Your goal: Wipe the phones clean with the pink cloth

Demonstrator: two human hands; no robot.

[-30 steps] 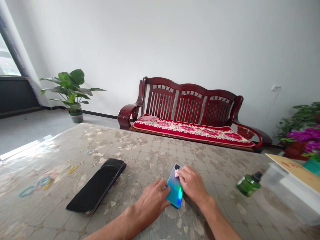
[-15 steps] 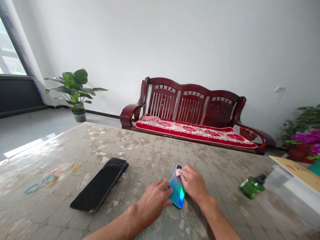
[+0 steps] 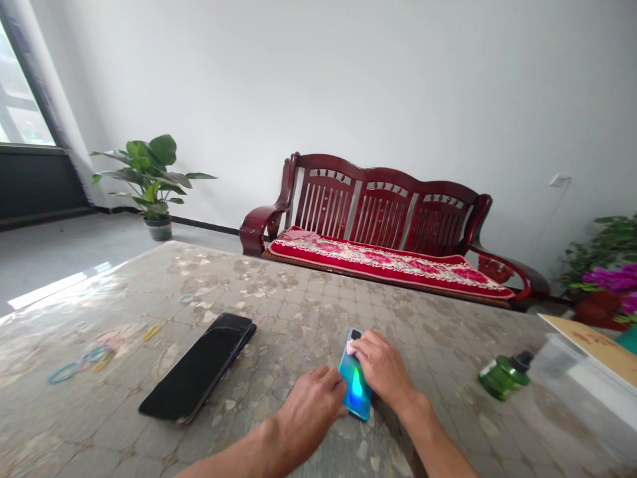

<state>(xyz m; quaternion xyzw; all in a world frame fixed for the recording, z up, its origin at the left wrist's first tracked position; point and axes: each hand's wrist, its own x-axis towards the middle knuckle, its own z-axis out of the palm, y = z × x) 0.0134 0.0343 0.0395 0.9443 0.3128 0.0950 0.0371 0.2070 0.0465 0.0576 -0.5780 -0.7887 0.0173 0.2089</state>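
Observation:
A shiny blue-green phone (image 3: 354, 385) lies back up on the patterned table (image 3: 298, 312). My left hand (image 3: 311, 408) rests against its left edge with fingers curled, steadying it. My right hand (image 3: 379, 367) is on the phone's upper right part, fingers pinched on a small pink pad (image 3: 351, 346) pressed near the camera corner. A larger black phone (image 3: 199, 367) lies screen up to the left, apart from both hands.
A green bottle (image 3: 504, 376) lies on its side at the right, next to a clear plastic box (image 3: 582, 392). Several coloured rubber bands (image 3: 94, 355) are scattered at the left. Behind the table stand a red wooden bench (image 3: 383, 232) and a potted plant (image 3: 149, 179).
My right hand with the pink pad has shifted slightly over the blue phone's upper end. The phone and my left hand stay about in place; the view has drifted a little.

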